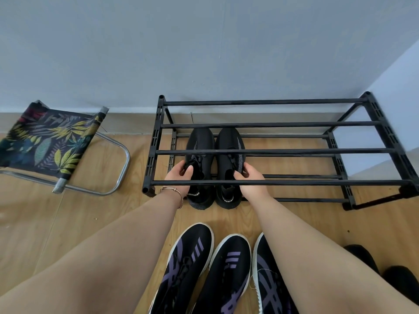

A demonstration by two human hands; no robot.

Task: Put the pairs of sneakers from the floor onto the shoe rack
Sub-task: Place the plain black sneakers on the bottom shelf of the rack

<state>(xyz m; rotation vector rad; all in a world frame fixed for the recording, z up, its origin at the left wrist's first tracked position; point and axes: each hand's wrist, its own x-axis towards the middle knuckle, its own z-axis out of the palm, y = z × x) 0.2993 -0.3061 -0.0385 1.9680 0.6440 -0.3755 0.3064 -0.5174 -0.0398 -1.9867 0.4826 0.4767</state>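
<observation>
A black two-tier shoe rack (294, 124) stands against the wall. A pair of black knit sneakers lies on its lower tier, toes toward the wall. My left hand (180, 177) grips the collar of the left black sneaker (199, 141). My right hand (250, 177) grips the collar of the right black sneaker (229, 141). Both hands reach in under the top tier's front bar. On the floor near me lie a black-and-purple sneaker (188, 266), a second one (229, 273) and a third (267, 288) partly hidden by my right forearm.
A folding stool (47, 143) with a leaf-print seat stands left of the rack. Dark shoes (362, 257) lie at the lower right on the wooden floor. A side wall is close to the rack's right end.
</observation>
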